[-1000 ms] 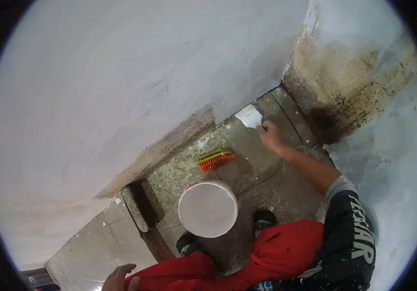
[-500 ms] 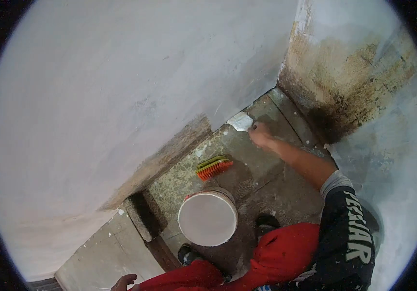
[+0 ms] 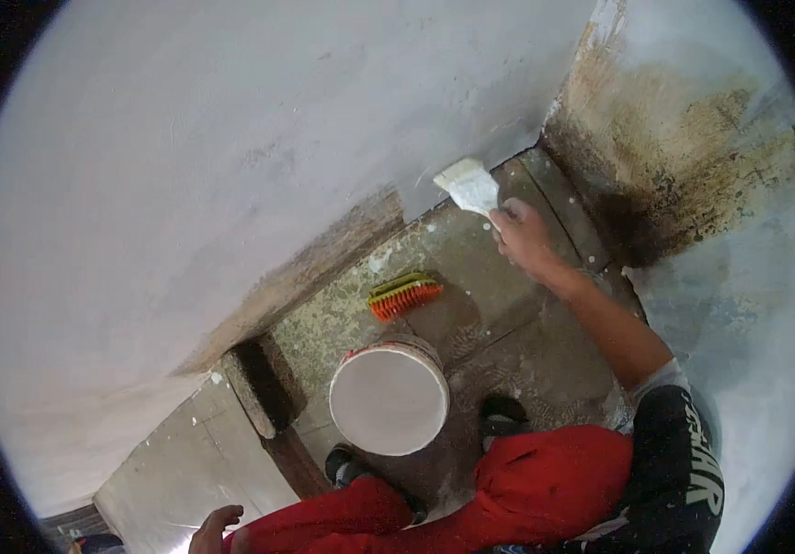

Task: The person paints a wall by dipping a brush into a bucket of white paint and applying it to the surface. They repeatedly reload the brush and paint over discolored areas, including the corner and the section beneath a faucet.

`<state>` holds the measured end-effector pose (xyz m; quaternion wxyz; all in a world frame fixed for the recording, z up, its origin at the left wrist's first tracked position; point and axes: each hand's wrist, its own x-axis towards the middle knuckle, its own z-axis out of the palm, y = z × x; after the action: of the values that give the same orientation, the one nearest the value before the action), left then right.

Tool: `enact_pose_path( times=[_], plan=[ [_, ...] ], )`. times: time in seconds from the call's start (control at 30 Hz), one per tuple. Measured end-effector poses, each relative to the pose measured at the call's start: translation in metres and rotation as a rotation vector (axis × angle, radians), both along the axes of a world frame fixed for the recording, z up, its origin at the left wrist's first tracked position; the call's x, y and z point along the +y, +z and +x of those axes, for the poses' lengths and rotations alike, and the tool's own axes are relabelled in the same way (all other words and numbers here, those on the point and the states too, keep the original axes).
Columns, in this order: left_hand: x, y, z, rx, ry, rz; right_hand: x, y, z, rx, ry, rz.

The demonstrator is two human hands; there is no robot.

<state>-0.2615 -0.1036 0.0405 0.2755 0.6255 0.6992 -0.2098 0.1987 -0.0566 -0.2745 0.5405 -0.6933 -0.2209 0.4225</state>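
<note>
My right hand point(image 3: 524, 238) is closed round the handle of a wide paint brush point(image 3: 471, 187), whose pale bristles point up and left at the foot of the white wall point(image 3: 231, 166). My left hand point(image 3: 213, 530) hangs at the bottom left beside my red trouser leg, holding nothing, its fingers apart. Between my feet and the wall stands a bucket point(image 3: 389, 401) of whitish liquid. Just beyond it, a scrub brush point(image 3: 404, 295) with orange bristles and a yellow-green back lies on the floor.
A low step or ledge point(image 3: 249, 392) juts out left of the bucket. Brown stains mark the lower wall point(image 3: 323, 258) and the right-hand wall point(image 3: 665, 175) near the corner. The tiled floor point(image 3: 499, 291) has white spots.
My right hand has drawn back a little to the right, and the brush now tilts up against the wall's foot. The view has shifted slightly.
</note>
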Motion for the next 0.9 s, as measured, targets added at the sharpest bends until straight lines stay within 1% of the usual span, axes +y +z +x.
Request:
enact_pose_path(
  times=[0.07,0.1,0.13,0.17,0.2,0.27,0.3,0.37,0.4,0.43,0.5,0.53,0.57,0.63,0.67,0.7,0.73,0.77,0.8,0.83,0.87,0.9],
  plan=[
    [0.001,0.001,-0.003,-0.028,-0.030,-0.002,0.006,-0.035,-0.005,-0.166,0.044,-0.165],
    [0.002,0.001,-0.002,-0.027,-0.030,-0.008,0.012,-0.057,-0.005,-0.166,0.044,-0.163],
    [0.003,0.001,-0.002,-0.024,-0.025,-0.016,0.018,-0.081,-0.006,-0.241,0.080,-0.206],
    [0.002,0.001,-0.003,-0.020,-0.017,-0.027,0.021,-0.085,-0.011,-0.315,0.120,-0.251],
    [0.000,-0.001,-0.008,-0.012,-0.008,-0.033,0.022,-0.090,-0.015,-0.308,0.130,-0.255],
    [0.001,-0.007,-0.021,-0.041,-0.048,-0.031,0.034,-0.075,-0.029,-0.151,0.100,-0.309],
    [0.002,-0.008,-0.026,-0.038,-0.041,-0.031,0.038,-0.076,-0.030,-0.149,0.107,-0.309],
    [-0.002,-0.010,-0.029,-0.030,-0.028,-0.041,0.043,-0.066,-0.037,-0.227,0.083,-0.103],
    [0.000,-0.011,-0.030,-0.013,-0.045,-0.054,0.036,-0.060,-0.038,-0.140,0.056,-0.053],
    [0.002,-0.008,-0.019,-0.003,-0.038,-0.051,0.029,-0.019,-0.042,-0.052,0.027,0.000],
    [-0.001,-0.006,0.008,0.035,0.074,0.042,0.018,0.036,-0.042,0.010,-0.004,0.156],
    [0.010,-0.022,-0.010,0.070,-0.037,0.002,0.013,0.053,-0.039,0.010,0.007,0.147],
    [0.011,-0.020,-0.002,0.072,-0.029,-0.002,0.009,0.067,-0.037,-0.009,0.001,0.185],
    [0.015,-0.016,0.021,0.045,-0.263,-0.032,0.006,0.073,-0.037,-0.020,0.009,0.239],
    [0.015,-0.013,0.037,0.097,-0.340,-0.059,0.002,0.074,-0.035,-0.017,0.064,0.215],
    [0.016,-0.013,0.037,0.089,-0.325,-0.045,-0.004,0.076,-0.032,-0.019,0.120,0.188],
    [0.017,-0.015,0.034,0.019,-0.396,-0.182,-0.007,0.070,-0.031,-0.029,0.137,0.202],
    [0.017,-0.018,0.029,-0.054,-0.466,-0.315,-0.010,0.056,-0.030,-0.082,0.182,0.147],
    [0.013,-0.023,0.021,-0.063,-0.451,-0.298,-0.012,0.049,-0.030,-0.132,0.226,0.090],
    [0.011,-0.027,0.017,-0.147,-0.405,-0.309,-0.014,0.049,-0.030,-0.142,0.237,0.109],
    [0.009,-0.028,0.013,-0.230,-0.363,-0.323,-0.016,0.049,-0.031,-0.195,0.312,0.110],
    [0.001,-0.026,0.009,-0.233,-0.357,-0.313,-0.016,0.050,-0.033,-0.248,0.384,0.104]
  ],
)
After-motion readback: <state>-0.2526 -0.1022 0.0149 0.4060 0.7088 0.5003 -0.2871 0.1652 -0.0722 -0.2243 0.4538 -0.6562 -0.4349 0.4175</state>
